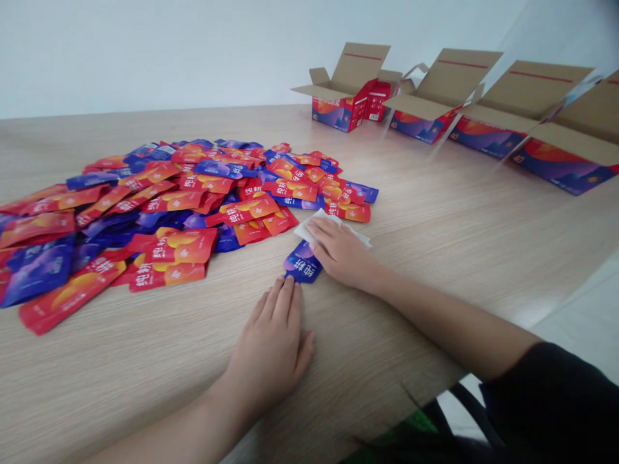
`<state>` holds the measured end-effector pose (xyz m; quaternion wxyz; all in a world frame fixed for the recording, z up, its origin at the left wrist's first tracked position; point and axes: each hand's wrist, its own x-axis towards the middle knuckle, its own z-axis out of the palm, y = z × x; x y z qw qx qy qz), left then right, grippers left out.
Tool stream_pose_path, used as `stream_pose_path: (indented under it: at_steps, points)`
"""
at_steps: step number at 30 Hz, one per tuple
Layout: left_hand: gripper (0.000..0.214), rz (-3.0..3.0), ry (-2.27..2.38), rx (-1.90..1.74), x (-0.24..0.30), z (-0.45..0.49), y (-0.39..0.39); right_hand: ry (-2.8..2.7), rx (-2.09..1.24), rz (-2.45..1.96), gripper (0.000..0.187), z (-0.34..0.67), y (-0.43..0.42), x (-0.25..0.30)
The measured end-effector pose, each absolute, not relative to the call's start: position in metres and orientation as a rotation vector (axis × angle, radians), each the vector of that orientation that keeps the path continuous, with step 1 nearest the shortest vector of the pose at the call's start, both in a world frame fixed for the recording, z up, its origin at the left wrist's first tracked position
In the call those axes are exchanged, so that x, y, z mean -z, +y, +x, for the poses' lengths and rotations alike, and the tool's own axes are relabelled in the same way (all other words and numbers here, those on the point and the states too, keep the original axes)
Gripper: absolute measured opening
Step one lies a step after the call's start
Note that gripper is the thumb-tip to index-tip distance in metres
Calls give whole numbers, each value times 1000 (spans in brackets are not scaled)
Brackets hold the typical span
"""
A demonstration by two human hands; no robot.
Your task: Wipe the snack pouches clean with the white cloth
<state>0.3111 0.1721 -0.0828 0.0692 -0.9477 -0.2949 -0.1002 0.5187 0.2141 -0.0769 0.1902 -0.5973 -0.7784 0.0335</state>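
Observation:
A wide heap of red and blue foil sachets [159,206] covers the left half of a wooden table [435,212]. My right hand [338,251] lies palm down on a blue sachet [300,264] and a white cloth or wipe [314,225] at the near edge of the heap, fingers pressed flat. My left hand [273,345] rests flat on the table just below the blue sachet, fingers together and stretched out, fingertips touching its lower edge. It holds nothing.
Several open cardboard boxes with red and blue printed sides stand in a row at the back right [348,96], [435,106], [512,122], [575,154]. The table's right edge [556,303] runs diagonally near my right arm, with pale floor beyond.

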Motion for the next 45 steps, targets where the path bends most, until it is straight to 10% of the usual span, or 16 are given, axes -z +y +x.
stream_pose_path:
  at_steps: [45]
  points:
    - [57,-2879,-894,308,84,310,174,-2265,-148,-1504,47,514,211,76]
